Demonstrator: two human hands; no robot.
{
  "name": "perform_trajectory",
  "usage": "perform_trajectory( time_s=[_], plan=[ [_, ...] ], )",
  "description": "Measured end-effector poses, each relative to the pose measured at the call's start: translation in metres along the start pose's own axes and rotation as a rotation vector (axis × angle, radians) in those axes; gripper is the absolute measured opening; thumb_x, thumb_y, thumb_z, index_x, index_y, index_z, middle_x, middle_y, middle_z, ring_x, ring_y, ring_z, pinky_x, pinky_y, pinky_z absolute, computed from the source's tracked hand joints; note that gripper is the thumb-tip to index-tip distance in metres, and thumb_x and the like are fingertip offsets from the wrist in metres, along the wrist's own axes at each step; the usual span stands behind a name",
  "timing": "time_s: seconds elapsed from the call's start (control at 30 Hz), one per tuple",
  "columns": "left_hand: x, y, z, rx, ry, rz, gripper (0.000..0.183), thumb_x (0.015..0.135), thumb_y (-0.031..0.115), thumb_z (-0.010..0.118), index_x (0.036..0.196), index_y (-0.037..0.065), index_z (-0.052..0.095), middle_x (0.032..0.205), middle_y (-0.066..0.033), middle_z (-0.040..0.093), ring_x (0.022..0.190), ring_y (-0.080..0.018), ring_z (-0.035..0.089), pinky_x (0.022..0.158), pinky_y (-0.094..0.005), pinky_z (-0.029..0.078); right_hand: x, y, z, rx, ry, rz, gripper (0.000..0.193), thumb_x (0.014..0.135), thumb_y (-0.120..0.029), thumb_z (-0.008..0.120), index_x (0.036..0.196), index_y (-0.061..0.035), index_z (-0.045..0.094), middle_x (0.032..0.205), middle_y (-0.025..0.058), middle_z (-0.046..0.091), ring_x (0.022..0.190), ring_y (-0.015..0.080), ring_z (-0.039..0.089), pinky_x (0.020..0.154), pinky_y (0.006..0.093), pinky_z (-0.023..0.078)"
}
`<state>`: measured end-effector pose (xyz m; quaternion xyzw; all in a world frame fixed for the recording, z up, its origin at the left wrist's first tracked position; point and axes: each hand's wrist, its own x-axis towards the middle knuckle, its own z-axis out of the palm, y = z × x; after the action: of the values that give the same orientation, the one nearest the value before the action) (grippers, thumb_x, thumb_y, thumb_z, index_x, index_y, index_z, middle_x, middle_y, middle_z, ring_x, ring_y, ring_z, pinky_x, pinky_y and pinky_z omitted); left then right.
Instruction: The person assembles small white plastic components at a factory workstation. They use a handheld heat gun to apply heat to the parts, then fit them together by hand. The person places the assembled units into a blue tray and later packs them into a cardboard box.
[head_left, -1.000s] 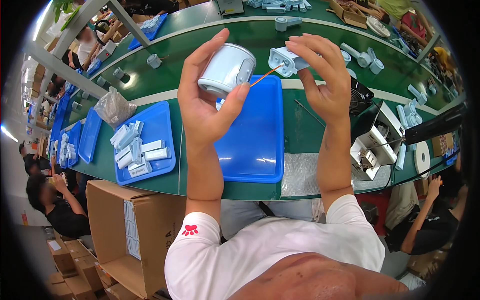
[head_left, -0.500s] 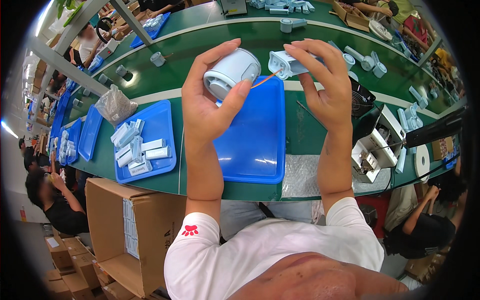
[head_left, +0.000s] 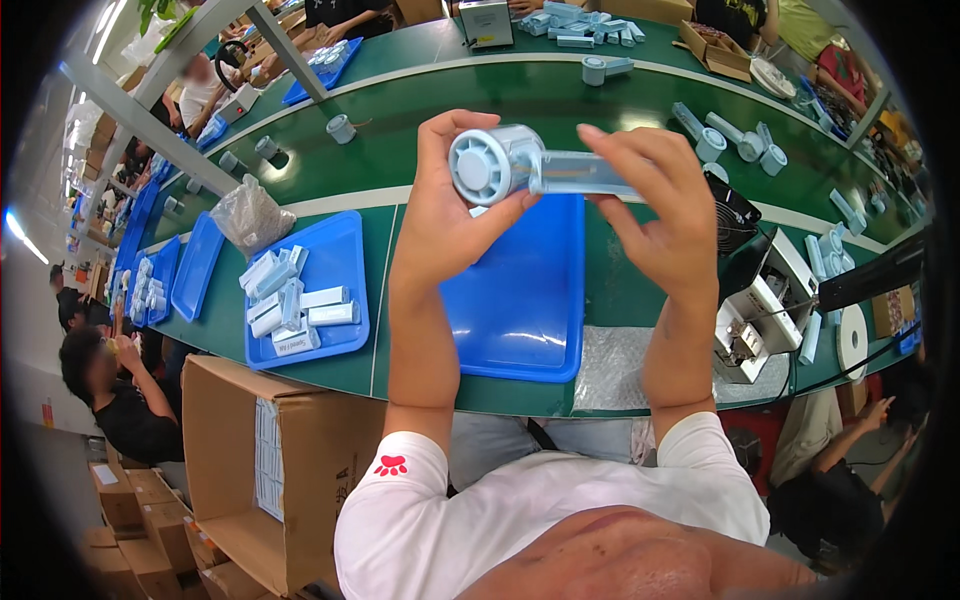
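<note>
My left hand point(head_left: 432, 225) is closed around the round, pale-blue head of a small fan point(head_left: 482, 168), its slotted face turned to the left. With the fingers of my right hand point(head_left: 662, 215) I grip the long pale-blue fan handle point(head_left: 575, 172) from its far end. The handle's near end meets the side of the head; whether they are locked together I cannot tell. A thin orange line shows along the handle. Both parts are held above a blue tray point(head_left: 515, 345) on the green bench.
Left of my arm, another blue tray point(head_left: 358, 335) holds several pale-blue handles point(head_left: 325, 300), beside a clear bag point(head_left: 250, 215). On the right stand a white-cased machine point(head_left: 765, 320) and bubble wrap point(head_left: 605, 365). Fan parts point(head_left: 735, 140) lie across the conveyor. An open carton point(head_left: 235, 470) sits below left.
The fan head has been turned and brought against the handle, closing the gap where an orange wire showed. The handle now lies level. My view has shifted slightly.
</note>
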<state>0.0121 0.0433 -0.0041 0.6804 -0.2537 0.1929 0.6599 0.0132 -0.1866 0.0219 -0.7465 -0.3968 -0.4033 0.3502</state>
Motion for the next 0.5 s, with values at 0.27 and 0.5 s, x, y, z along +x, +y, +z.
perform_trajectory(
  time_s=[0.27,0.5],
  plan=[
    [0.001,-0.003,0.005,0.024,0.053,0.059,0.068,0.080,0.013,0.092,0.133,0.002,0.052,0.119,-0.0086,0.065,0.110,-0.0154,0.066,0.092,-0.0292,0.058,-0.005,0.002,0.002,0.269,0.179,0.099,0.059,0.074,0.003,0.086,0.129,-0.0045,0.066,0.107,0.0113,0.073,0.097,0.0226,0.070,0.084,0.0331,0.056],
    [0.002,-0.006,0.017,-0.198,0.036,0.113,0.066,0.087,0.021,0.087,0.140,0.002,0.052,0.124,-0.0082,0.065,0.114,-0.0155,0.064,0.096,-0.0295,0.054,-0.005,0.000,0.028,0.850,0.410,0.159,0.078,0.083,0.006,0.081,0.149,0.0019,0.040,0.114,0.0209,0.072,0.108,0.0225,0.071,0.093,0.0323,0.058]
  ],
)
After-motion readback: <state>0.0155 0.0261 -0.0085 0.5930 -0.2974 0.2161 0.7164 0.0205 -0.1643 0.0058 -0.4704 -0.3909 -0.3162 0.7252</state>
